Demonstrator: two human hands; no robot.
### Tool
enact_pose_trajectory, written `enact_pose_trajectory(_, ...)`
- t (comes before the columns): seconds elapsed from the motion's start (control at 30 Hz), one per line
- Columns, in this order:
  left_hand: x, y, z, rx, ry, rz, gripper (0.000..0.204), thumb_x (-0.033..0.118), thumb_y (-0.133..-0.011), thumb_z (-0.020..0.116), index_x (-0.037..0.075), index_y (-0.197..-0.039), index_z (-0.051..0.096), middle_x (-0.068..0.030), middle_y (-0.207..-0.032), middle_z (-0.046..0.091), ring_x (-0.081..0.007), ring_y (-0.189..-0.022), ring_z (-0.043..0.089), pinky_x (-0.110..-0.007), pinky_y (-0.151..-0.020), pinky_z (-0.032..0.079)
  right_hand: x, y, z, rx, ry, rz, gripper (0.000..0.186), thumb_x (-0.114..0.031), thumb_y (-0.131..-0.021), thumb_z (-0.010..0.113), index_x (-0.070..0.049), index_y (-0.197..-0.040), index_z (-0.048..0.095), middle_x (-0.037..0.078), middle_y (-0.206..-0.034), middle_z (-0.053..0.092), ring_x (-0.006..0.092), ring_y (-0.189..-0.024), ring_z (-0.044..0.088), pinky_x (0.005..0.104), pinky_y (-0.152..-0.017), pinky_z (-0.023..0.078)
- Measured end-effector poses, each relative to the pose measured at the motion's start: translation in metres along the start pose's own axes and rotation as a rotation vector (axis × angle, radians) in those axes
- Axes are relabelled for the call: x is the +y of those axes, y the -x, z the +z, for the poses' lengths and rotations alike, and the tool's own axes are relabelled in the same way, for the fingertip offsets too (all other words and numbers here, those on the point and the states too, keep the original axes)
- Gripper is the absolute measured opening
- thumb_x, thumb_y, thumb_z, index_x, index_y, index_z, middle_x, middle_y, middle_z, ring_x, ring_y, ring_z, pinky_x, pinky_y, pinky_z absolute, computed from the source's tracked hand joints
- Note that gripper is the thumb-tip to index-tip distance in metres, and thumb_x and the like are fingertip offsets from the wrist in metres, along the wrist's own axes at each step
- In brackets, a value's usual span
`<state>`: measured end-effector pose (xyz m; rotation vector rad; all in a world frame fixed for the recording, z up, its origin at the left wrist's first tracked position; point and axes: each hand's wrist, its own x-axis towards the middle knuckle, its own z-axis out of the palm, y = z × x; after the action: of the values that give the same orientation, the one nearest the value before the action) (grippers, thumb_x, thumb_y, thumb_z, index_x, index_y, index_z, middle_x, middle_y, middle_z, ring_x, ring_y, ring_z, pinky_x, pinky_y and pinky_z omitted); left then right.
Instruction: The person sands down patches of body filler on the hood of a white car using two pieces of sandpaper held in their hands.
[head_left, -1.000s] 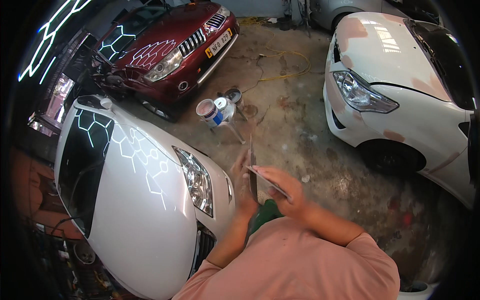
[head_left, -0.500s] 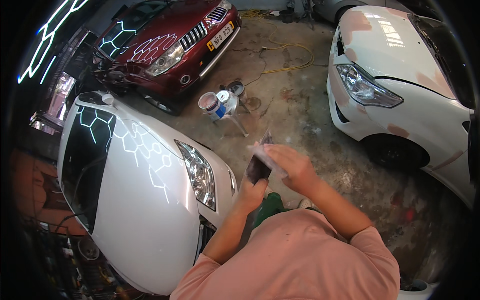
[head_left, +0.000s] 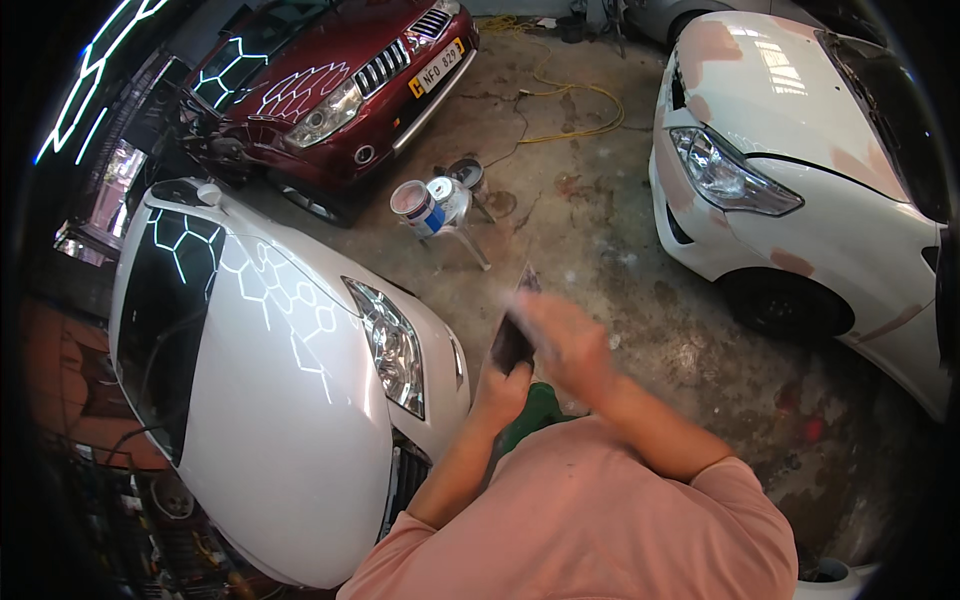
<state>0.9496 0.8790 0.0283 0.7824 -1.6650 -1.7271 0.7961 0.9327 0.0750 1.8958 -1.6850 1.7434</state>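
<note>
My left hand is closed round the lower end of a dark, flat, narrow piece, thumb across its face. The piece is held upright in front of my body and tapers to a pale grey tip at the top; its exact kind I cannot make out. My right hand is against its right side and upper part, smeared by motion. Whether the right fingers hold a thin sheet is lost in the blur.
A white car stands close on my left, another white car with brownish patches on the right. Ahead are a maroon car, a small stool bearing several cans, and a yellow cord on the concrete floor.
My right hand has shifted slightly left and down along the dark piece and is now blurred. The greyish sheet under its fingers no longer shows clearly. My left hand keeps its grip.
</note>
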Motion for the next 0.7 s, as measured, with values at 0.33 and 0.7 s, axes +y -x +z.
enact_pose_trajectory(0.33,0.012,0.016,0.012,-0.127,0.025,0.072,0.057,0.001,-0.092,0.056,-0.006,-0.146,0.038,-0.0157,-0.145,0.049,-0.0240,-0.138,0.043,-0.035,-0.115,0.031,0.037,0.001,0.003,-0.010,-0.108,0.404,0.032,-0.007,-0.089,0.065,-0.005,-0.121,0.066,0.017,-0.111,0.068,0.0309,-0.106,0.065,0.0361,-0.091,0.052)
enact_pose_trajectory(0.7,0.041,0.000,-0.040,-0.031,0.826,-0.374,0.039,0.029,-0.100,0.052,-0.002,-0.123,0.058,-0.0154,-0.114,0.068,-0.0329,-0.096,0.069,-0.050,-0.081,0.057,0.005,0.064,-0.035,0.049,-0.384,-0.025,0.034,-0.010,-0.098,0.054,0.005,-0.128,0.057,0.024,-0.126,0.061,0.0389,-0.115,0.061,0.0437,-0.099,0.047)
